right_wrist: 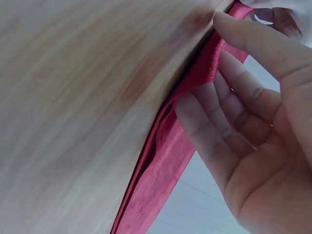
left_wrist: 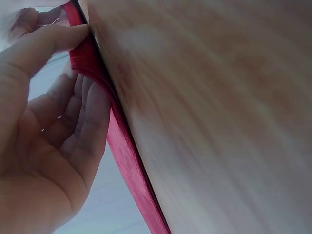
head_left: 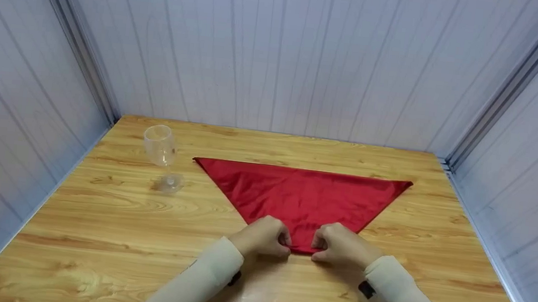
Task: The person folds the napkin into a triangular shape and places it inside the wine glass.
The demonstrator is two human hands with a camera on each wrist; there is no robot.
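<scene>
A shiny red cloth [head_left: 294, 193] lies folded on the table, its long straight edge at the back and its sides narrowing to a short front edge. My left hand [head_left: 265, 235] pinches the left end of that front edge. At the right end, my right hand [head_left: 341, 243] grips the same edge, with a short stretch of cloth between the two hands. Thumb and curled fingers sit either side of the fabric [left_wrist: 92, 66] in the left wrist view. The right wrist view shows the hem [right_wrist: 209, 63] between thumb and fingers, with layers of cloth beside it.
A clear stemmed glass [head_left: 160, 147] stands upright at the back left, apart from the cloth. Pale panelled walls [head_left: 279, 52] enclose the wooden table [head_left: 138, 257] at the back and both sides.
</scene>
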